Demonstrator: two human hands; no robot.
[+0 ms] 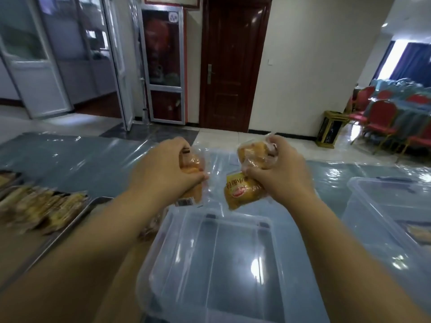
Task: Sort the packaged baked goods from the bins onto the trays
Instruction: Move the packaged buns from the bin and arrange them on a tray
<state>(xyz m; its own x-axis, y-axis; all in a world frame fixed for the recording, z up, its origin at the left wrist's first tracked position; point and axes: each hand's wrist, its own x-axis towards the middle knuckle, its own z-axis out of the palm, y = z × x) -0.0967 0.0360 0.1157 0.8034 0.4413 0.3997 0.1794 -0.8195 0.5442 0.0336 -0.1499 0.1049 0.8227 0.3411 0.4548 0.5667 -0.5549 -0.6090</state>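
- The left hand is closed around one clear bread packet. The fingers wrap its top half, and the bottom half hangs out below the hand.
- This packet stands nearly upright. Its long side runs up and down, leaning a little, and the end with the barcode sticker points down toward the person.
- The right hand is closed too, and it looks like it has two packets bunched together. A round bun packet sticks out above the fist and a yellow-label packet hangs below it.
- The yellow-label packet tilts, with its long side going from up-right at the hand to down-left. Its loose end points at the clear bin.
- All the packets are up in the air, above the far edge of that bin, which looks empty inside. They are not touching the counter.
- The metal tray lies off to the left and lower down, with rows of packets already on it. It is blurry, so I cannot tell what kind they are.
- The left hand is the nearer one to that tray. I think its packet can go there first, swung left and down and laid flat.
- Another bin sits to the right, closer to the right hand.
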